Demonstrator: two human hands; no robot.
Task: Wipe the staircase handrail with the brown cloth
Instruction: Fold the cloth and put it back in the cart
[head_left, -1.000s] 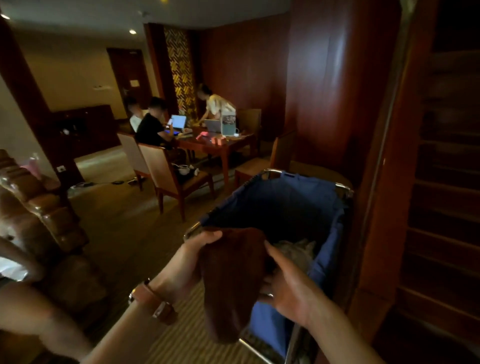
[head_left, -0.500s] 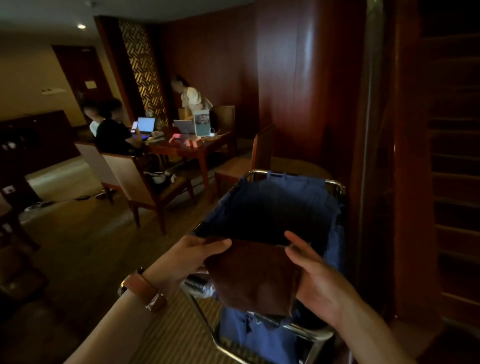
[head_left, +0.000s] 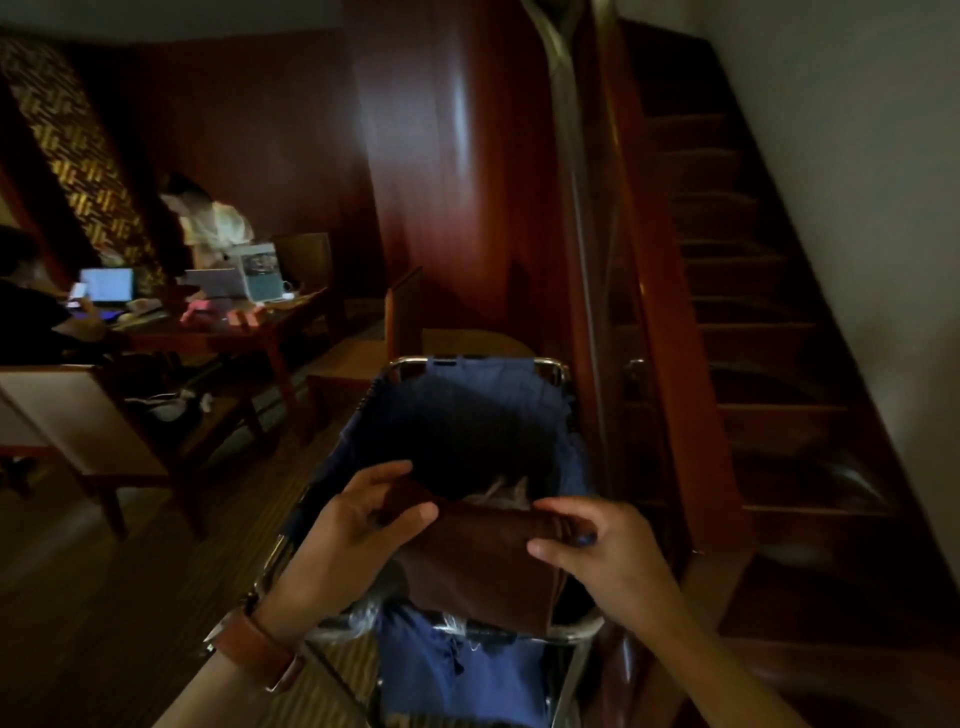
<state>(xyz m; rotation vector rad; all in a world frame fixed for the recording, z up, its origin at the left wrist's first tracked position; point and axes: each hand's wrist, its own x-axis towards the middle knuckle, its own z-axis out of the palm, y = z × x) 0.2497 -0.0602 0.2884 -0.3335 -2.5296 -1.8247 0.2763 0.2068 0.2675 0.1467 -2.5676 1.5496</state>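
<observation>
The brown cloth (head_left: 478, 561) hangs folded between both hands, over the near rim of a blue laundry cart. My left hand (head_left: 358, 525) pinches its upper left corner; a brown watch strap is on that wrist. My right hand (head_left: 597, 551) grips the upper right edge with thumb and fingers. The wooden staircase handrail (head_left: 649, 291) slopes up just right of the cart, about a forearm's length from the cloth, with a glass panel and metal rail beside it.
The blue fabric laundry cart (head_left: 556, 457) on a chrome frame stands directly in front of me, with pale linen inside. Dark wooden stairs (head_left: 769, 364) rise at the right. At the left, people sit at a table (head_left: 234, 332) with laptops, and chairs stand around it.
The view has swung right and down, bringing the stairs into sight. Both hands lowered the cloth toward the cart's near rim, and it now hangs shorter, folded.
</observation>
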